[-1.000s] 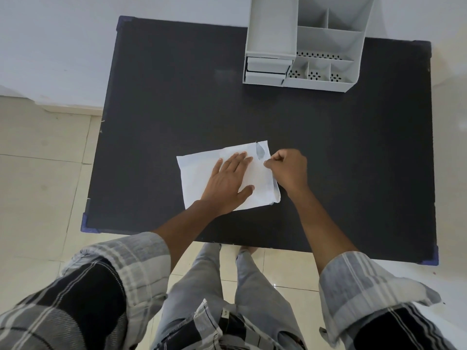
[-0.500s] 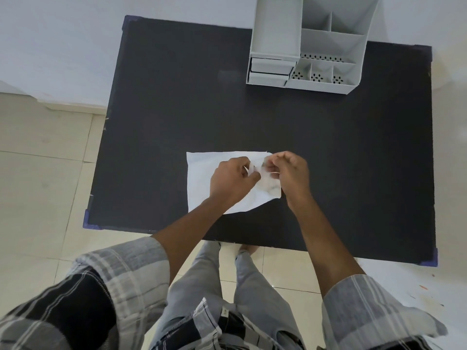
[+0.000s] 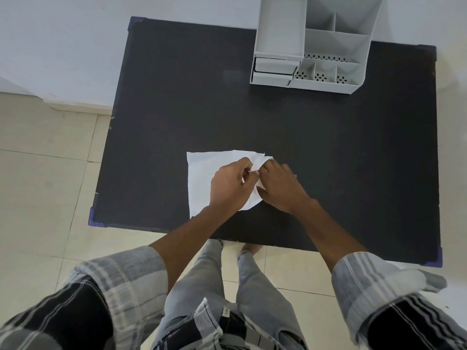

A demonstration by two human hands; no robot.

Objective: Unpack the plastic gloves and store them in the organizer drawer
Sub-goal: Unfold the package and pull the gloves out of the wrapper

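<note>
Below us, in the head view, we look down on a black table (image 3: 177, 109) standing on pale floor tiles (image 3: 38, 185). Near its front edge lies a flat white glove packet (image 3: 204, 175), its long axis running left to right across the table, its right end lifted and crumpled. Our left hand (image 3: 231, 189) rests on the packet, fingers curled and pinching its upper right corner. Our right hand (image 3: 280, 188) meets it there, fingers also pinched on the same corner, the two hands touching at the fingertips. Well apart, at the table's far edge, stands a grey organizer (image 3: 310, 46) with open compartments on its right and two shut drawers (image 3: 274, 72) stacked at its lower left, their fronts facing us. Plaid sleeves (image 3: 121, 281) are rolled to the elbows
</note>
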